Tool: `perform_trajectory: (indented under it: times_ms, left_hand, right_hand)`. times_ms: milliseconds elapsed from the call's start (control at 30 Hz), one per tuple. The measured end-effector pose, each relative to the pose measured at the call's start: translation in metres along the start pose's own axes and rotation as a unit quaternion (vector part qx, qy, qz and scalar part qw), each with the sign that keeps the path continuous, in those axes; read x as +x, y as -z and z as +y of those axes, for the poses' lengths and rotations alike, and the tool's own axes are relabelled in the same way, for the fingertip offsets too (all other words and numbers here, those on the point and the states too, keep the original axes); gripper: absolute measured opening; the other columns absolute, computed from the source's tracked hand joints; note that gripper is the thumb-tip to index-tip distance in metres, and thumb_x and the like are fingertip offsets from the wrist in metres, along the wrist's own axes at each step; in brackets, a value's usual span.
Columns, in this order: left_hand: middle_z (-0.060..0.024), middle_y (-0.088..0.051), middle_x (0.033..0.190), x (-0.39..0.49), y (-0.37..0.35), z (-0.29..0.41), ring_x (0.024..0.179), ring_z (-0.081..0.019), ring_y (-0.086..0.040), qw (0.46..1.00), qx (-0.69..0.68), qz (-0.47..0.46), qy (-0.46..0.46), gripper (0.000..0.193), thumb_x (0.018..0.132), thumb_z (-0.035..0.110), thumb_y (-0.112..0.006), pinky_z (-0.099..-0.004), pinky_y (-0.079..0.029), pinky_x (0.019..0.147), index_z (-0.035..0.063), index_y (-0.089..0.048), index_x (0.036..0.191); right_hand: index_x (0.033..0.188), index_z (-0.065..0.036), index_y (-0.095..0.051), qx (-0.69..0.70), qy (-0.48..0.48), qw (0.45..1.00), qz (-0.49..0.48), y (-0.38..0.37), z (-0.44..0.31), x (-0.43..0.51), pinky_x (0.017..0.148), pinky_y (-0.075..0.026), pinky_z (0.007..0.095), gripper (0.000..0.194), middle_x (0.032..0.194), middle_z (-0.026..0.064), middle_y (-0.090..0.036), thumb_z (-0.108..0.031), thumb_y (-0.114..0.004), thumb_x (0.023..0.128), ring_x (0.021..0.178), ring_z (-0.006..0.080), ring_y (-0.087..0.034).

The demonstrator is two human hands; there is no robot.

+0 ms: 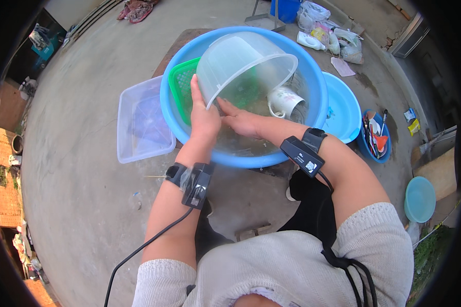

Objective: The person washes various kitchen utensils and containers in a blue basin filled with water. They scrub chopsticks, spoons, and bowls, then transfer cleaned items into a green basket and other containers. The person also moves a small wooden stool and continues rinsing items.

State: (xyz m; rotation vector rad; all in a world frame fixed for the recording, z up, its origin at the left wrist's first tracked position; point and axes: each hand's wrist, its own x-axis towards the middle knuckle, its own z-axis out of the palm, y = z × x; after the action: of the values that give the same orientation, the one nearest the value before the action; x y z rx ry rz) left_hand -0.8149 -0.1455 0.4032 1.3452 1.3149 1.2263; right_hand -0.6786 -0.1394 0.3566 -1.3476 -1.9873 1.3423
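A large blue plastic basin [320, 111] holds murky water. Above it a translucent plastic tub [240, 53] is tipped on its side, its mouth facing toward me and down to the right. My left hand [205, 115] grips the tub's rim at its lower left, fingers along the outer wall. My right hand [242, 122] lies flat with fingers extended at the mouth's lower edge; whether its fingertips touch the tub is hard to tell. A green plastic basket [182, 90] leans at the basin's left side, partly behind the tub. A white floral mug [286, 100] lies tilted in the water at right.
Left of the basin stands a translucent rectangular bin [146, 122]. At right are a light blue basin [344, 111] and a small blue basin [388, 147] of utensils. Plastic bags [347, 46] lie at upper right; a teal basin [420, 199] stands lower right.
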Motion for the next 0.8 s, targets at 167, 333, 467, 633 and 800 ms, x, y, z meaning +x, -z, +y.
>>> perform_trajectory:
  times_ms: [167, 333, 467, 633, 800]
  left_hand:
    - [-0.0124, -0.041, 0.134, -0.003, 0.002, 0.005, 0.094, -0.0265, -0.056, 0.982, -0.075, -0.02, 0.172, 0.076, 0.089, -0.003, -0.04, -0.0367, -0.051, 0.07, 0.0251, -0.002, 0.149]
    - [-0.0138, -0.041, 0.131, -0.007, 0.001, 0.01, 0.089, -0.0224, -0.055, 0.975, -0.116, -0.026, 0.19, 0.07, 0.095, 0.018, -0.046, -0.0373, -0.05, 0.068, 0.0253, -0.001, 0.148]
    - [-0.0133, -0.038, 0.135, -0.001, -0.001, 0.001, 0.112, -0.033, -0.049, 0.967, -0.142, -0.045, 0.206, 0.062, 0.096, 0.045, -0.041, -0.0484, -0.05, 0.079, 0.0203, -0.013, 0.145]
    - [-0.0149, -0.042, 0.131, 0.007, 0.005, -0.007, 0.116, -0.0333, -0.048, 0.955, -0.199, -0.049, 0.212, 0.071, 0.09, 0.062, -0.038, -0.0488, -0.05, 0.081, 0.0117, -0.027, 0.139]
    - [-0.0175, -0.034, 0.141, 0.001, 0.006, 0.004, 0.12, -0.0323, -0.046, 0.97, -0.137, -0.011, 0.202, 0.072, 0.093, 0.054, -0.043, -0.0481, -0.047, 0.085, 0.0206, -0.011, 0.148]
  right_hand:
    - [0.143, -0.01, -0.028, -0.291, 0.034, 0.956, -0.005, 0.02, 0.007, -0.008, 0.105, -0.034, 0.041, 0.056, 0.145, 0.0217, -0.027, -0.017, -0.046, 0.091, 0.128, 0.0393, -0.036]
    - [0.134, -0.011, -0.043, -0.301, -0.106, 0.944, 0.083, 0.027, 0.01, 0.006, 0.1, -0.038, 0.0416, 0.049, 0.136, 0.019, -0.039, -0.012, -0.049, 0.085, 0.119, 0.0378, -0.044]
    - [0.138, -0.011, -0.039, -0.012, 0.048, 0.998, 0.05, -0.002, -0.021, 0.023, 0.099, -0.037, 0.0434, 0.049, 0.136, 0.0159, -0.041, -0.012, -0.045, 0.089, 0.118, 0.0311, -0.047]
    - [0.147, -0.011, -0.017, 0.297, 0.084, 0.951, -0.011, -0.006, -0.042, 0.021, 0.106, -0.032, 0.0423, 0.069, 0.149, 0.0183, -0.02, -0.015, -0.048, 0.087, 0.131, 0.0354, -0.035]
    - [0.146, -0.008, -0.017, -0.269, 0.043, 0.958, -0.09, 0.028, -0.009, -0.012, 0.105, -0.034, 0.0415, 0.084, 0.149, 0.0236, -0.018, -0.017, -0.064, 0.077, 0.133, 0.0364, -0.032]
